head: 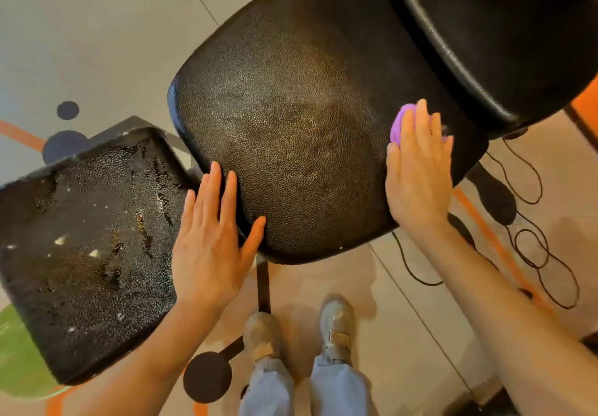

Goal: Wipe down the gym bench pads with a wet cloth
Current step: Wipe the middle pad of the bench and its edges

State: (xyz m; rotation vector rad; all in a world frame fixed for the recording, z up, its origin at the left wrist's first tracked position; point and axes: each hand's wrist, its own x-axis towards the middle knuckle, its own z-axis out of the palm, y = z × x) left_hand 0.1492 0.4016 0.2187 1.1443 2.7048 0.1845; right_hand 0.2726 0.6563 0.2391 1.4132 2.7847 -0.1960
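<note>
The right hand [419, 169] lay flat, fingers straight and close together, pressing a purple cloth [401, 124] onto the middle bench pad [291, 118] near its right edge, just short of the gap before the upper back pad [504, 37]. Only a bunched fold of the cloth showed past the fingertips and thumb side; the rest sat under the palm, a hold that suits pushing the cloth across the vinyl rather than lifting it.

The left hand [210, 237] rested spread at the pad's lower left corner, fingers straight and reaching over the edge, thumb out on the top surface. It held nothing and seemed placed to steady the pad, or the person's lean, against the wiping pressure.

The middle pad carried a dull sheen across its centre, possibly dampness, though glare made that hard to tell. Left of it, the worn seat pad [87, 247] had cracked, peeling vinyl with pale flecks, and looked not yet wiped.

Below stood the person's shoes [301, 331] on the tiled floor [97, 27], beside the bench's frame post [263, 283]. A thin black cord [534, 247] looped on the floor under the pad's right side.
</note>
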